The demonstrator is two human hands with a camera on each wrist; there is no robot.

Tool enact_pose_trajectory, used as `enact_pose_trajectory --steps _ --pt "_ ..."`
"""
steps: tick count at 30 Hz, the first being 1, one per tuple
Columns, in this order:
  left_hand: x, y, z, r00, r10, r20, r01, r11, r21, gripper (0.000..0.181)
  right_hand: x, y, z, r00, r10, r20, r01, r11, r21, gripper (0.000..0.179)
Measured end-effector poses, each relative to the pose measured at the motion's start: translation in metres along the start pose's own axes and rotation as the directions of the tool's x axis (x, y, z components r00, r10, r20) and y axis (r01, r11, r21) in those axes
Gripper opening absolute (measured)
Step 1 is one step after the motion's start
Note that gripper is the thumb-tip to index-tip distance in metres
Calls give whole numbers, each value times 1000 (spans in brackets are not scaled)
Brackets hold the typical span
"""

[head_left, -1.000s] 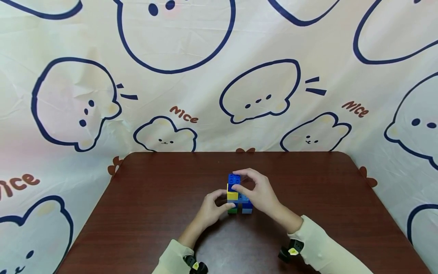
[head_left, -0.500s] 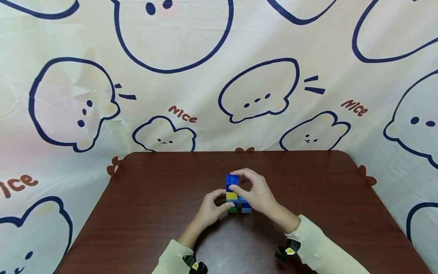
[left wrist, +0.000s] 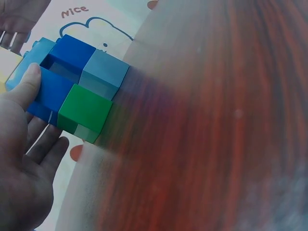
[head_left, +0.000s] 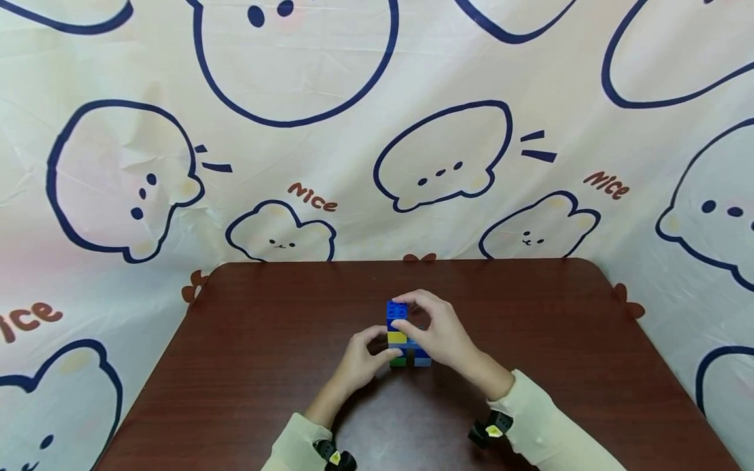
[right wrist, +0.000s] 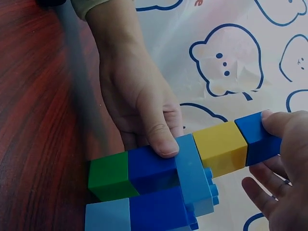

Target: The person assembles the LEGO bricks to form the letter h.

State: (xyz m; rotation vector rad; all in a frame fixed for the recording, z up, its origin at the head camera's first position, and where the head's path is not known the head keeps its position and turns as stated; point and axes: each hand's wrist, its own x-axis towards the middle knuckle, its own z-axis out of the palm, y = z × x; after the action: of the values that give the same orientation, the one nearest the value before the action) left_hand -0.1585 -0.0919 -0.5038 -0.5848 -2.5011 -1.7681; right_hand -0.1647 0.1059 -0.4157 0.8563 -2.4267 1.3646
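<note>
A toy building-brick stack stands upright at mid-table. Two feet form its base, one ending in a green brick (left wrist: 85, 109), the other in a light blue brick (left wrist: 106, 72). Dark blue bricks (right wrist: 156, 204) sit above them, bridged by a longer light blue brick (right wrist: 195, 175). On the bridge's left end rises a yellow brick (right wrist: 219, 147), topped by a blue brick (head_left: 396, 311). My left hand (head_left: 360, 361) grips the lower left column, thumb on the front. With thumb and fingers, my right hand (head_left: 446, 333) pinches the top blue brick. Studs show on the bridge's right end.
The brown wooden table (head_left: 265, 307) extends around the stack to rounded far corners. Behind it hangs a pale cloth (head_left: 347, 65) printed with cartoon outlines. Black wrist devices (head_left: 491, 428) are strapped over both pale sleeves (head_left: 548, 418).
The top blue brick and my right hand have shifted slightly left, and the yellow sliver beside the blue brick no longer shows. My left hand keeps its grip. The whole view drifts a little.
</note>
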Motion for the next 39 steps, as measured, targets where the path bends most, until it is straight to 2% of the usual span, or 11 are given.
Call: enact_pose_trajectory --steps 7,13,23,28,32,39 --pt "-2 -2 -1 1000 1 -11 -1 1000 -18 30 -5 1 6 998 -66 -11 65 996 -57 40" --pt "-2 -1 -2 1000 -6 -11 6 1000 -8 31 -9 2 11 995 -94 -14 91 986 -136 46" --pt "-3 -1 -2 1000 -9 -8 9 1000 -15 30 -14 6 16 998 -60 -32 58 996 -65 55" --pt "-2 1 1 1000 -17 17 18 999 -37 31 -17 11 11 999 -49 -25 46 992 -116 76" --pt "-2 1 3 999 -19 33 20 999 -43 32 -26 22 5 1000 -5 -16 2 989 -145 88" --pt "-2 2 2 999 -48 15 48 999 -20 31 -42 39 -2 999 47 3 -46 990 -132 77"
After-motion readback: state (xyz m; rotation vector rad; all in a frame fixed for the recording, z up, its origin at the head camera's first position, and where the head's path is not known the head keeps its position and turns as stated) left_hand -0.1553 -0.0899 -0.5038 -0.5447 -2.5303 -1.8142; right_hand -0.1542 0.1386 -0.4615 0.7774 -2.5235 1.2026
